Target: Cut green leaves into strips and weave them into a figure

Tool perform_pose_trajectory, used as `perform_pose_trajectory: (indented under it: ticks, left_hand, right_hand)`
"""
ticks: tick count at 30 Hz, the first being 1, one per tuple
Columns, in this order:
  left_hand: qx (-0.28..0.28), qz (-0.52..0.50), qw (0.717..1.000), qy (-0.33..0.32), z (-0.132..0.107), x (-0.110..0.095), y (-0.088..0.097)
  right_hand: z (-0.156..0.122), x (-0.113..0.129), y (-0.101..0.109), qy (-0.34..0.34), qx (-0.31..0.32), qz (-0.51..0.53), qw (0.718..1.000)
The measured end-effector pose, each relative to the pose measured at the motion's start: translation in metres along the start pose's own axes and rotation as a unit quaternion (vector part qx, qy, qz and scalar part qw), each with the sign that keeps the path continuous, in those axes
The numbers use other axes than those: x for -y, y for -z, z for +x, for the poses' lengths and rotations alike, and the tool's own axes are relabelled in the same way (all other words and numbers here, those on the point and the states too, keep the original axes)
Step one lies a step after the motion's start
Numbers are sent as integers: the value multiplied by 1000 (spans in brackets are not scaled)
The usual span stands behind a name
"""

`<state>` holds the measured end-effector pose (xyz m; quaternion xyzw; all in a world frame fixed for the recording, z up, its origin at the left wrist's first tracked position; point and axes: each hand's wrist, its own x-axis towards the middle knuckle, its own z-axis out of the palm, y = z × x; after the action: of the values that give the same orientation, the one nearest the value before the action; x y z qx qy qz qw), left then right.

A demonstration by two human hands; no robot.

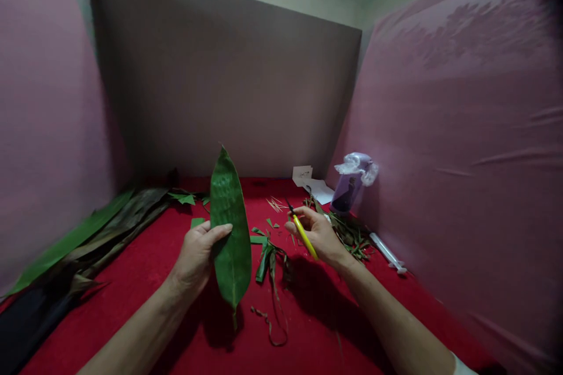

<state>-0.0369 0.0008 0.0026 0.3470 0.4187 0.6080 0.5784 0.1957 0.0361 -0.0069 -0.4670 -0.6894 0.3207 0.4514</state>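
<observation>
My left hand (200, 249) grips a broad green leaf (231, 205) upright, thumb across its front and the fingers behind it. The leaf's pointed tip is up and its short stalk hangs down. To the right, my right hand (319, 234) is closed around yellow-handled snips (304, 237), their dark pointed tip aimed up and left, apart from the leaf. Between my hands, folded green leaf strips (264, 261) lie on the red cloth with a dried, curling brown strand (278, 316). Small green leaf scraps (270, 223) are scattered just beyond them.
Several toothpicks (276, 204) lie ahead, near white paper (319, 190). At right are a purple container (347, 193) with clear plastic on top, dried plant scraps (352, 237) and a syringe (387, 253). Long green and brown leaves (101, 234) lie left on the red cloth (145, 272).
</observation>
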Motion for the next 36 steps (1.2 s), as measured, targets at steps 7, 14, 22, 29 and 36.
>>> perform_pose_trajectory:
  ticks: [7,14,22,29,36]
  left_hand:
    - [18,7,1000,-9,-5,4,-3]
    - [93,32,995,-2,-15,9,-10]
    - [90,90,992,-9,-27,7,-23]
    - [94,110,989,-33,-29,6,-25]
    - [131,1,991,8,-27,5,-19]
  right_hand:
    - [-10,36,-18,6,101,204,974]
    - [-10,51,-45,-41,40,323,945]
    - [-16,40,-56,-65,1,387,920]
    - [-19,38,-59,-79,17,412,908]
    - [-22,43,-54,-66,-29,434,898]
